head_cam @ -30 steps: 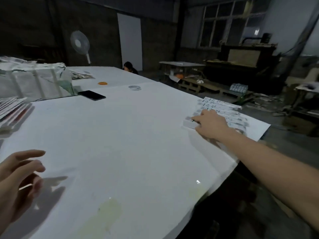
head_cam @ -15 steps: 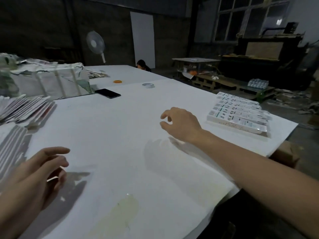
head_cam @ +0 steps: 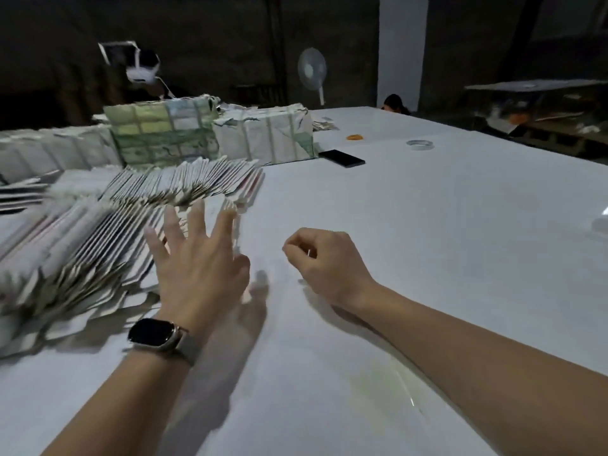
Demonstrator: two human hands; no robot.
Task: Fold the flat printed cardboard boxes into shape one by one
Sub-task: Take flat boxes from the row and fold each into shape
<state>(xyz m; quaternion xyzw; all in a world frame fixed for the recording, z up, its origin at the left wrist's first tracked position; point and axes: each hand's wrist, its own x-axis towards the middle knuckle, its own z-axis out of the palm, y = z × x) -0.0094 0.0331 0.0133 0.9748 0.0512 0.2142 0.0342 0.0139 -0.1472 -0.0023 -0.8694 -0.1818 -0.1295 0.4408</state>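
Observation:
A long fanned row of flat printed cardboard boxes (head_cam: 108, 232) lies on the left of the white table (head_cam: 427, 225), its right end blurred. My left hand (head_cam: 197, 261), with a watch on the wrist, hovers with fingers spread and straight, its fingertips at the right end of that row. My right hand (head_cam: 325, 261) hangs over the bare table to the right of the left hand, fingers loosely curled and holding nothing. The two hands are a short gap apart.
Wrapped paper bundles (head_cam: 263, 136) stand behind the flat boxes. A black phone (head_cam: 342, 158), a tape roll (head_cam: 420, 144) and an orange object (head_cam: 355, 137) lie farther back. A standing fan (head_cam: 312, 74) and another person's head (head_cam: 394, 105) are beyond the table's far edge.
The view has swung left, and the finished boxes at the right edge are out of frame. My right hand left them and came to the middle; my left hand reached forward to the flat boxes.

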